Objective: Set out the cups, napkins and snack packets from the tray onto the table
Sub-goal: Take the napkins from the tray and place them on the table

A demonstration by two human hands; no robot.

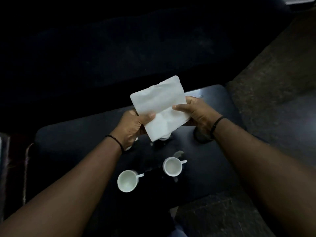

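Head view, dim light: dark tabletop [71, 142] fills the middle of what I see, with rough dark floor [273, 86] to its right. Both my forearms reach forward over it, each with a thin black band at the wrist. Between my hands, lifted clear above the tabletop, is a white folded napkin [159, 106], tilted, one corner pointing away from me and one toward me. My left hand [135, 127] pinches its near-left edge, thumb on top and the other fingers [148, 115] curled underneath. My right hand [198, 113] grips the right edge the same way, thumb pressed on the upper face. Nearer to me, two white cups stand upright and apart on the tabletop: left cup [127, 180] and right cup [172, 166], both with handles pointing right, both looking empty. More white shapes sit under the napkin and under my left hand, mostly hidden; I cannot tell what they are. A dark round thing lies below my right wrist, too dim to name.
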